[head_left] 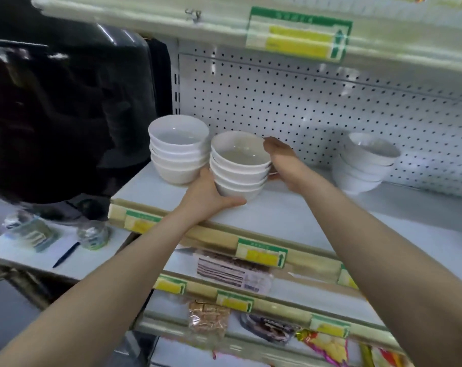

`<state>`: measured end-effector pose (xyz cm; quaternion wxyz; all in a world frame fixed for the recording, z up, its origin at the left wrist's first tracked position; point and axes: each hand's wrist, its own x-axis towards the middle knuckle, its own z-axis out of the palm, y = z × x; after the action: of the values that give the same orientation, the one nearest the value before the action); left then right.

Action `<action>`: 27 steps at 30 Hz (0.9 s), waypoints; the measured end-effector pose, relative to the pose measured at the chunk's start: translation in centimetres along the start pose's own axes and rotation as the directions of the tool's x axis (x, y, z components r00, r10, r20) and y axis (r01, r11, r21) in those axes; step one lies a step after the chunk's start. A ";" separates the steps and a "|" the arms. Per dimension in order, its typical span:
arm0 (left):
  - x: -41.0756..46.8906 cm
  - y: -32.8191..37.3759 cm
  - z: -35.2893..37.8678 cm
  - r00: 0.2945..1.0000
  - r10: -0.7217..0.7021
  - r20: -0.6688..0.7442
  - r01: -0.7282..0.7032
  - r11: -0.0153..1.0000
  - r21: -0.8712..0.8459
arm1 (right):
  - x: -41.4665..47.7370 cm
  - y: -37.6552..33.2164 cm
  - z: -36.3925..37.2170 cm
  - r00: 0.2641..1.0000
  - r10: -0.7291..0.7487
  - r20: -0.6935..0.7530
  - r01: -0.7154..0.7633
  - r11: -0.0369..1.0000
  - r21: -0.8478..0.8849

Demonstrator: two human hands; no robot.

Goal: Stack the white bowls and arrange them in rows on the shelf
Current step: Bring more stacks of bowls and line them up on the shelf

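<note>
left hand (206,196): bare — left forearm (105,274) behind it bare to frame edge
right hand (285,165): bare — right forearm (370,247) likewise

Bare arms are extended forward and upward, the left forearm (105,274) from the lower left, the right forearm (370,247) from the lower right. The left hand (208,193) is cupped against the lower left side of a stack of white bowls (240,165), thumb curled beneath its front. The right hand (284,162) is clasped on the stack's right side, fingers hooked at the top rim.
</note>
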<state>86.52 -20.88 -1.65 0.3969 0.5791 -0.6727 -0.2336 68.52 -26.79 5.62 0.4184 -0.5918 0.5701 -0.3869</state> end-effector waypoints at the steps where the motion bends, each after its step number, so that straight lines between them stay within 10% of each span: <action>1: 0.3 0.0 0.1 1.000 0.012 0.001 -0.012 1.000 -0.007 | -0.1 0.0 0.0 1.000 -0.002 -0.021 0.002 1.000 0.007; 14: 0.8 7.2 6.1 0.975 0.169 0.146 -0.109 0.930 -0.351 | -7.3 0.4 -10.0 0.926 -0.003 -0.377 0.041 0.995 0.094; 27: -5.4 21.3 22.0 0.788 0.479 0.386 -0.289 0.842 -0.455 | -22.7 6.9 -27.5 0.753 0.036 -0.657 -0.073 0.997 -0.028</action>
<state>56.31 -14.22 0.75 0.3573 0.2632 -0.7984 -0.4070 39.28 -5.64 9.25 0.1877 -0.4124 0.7073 -0.5425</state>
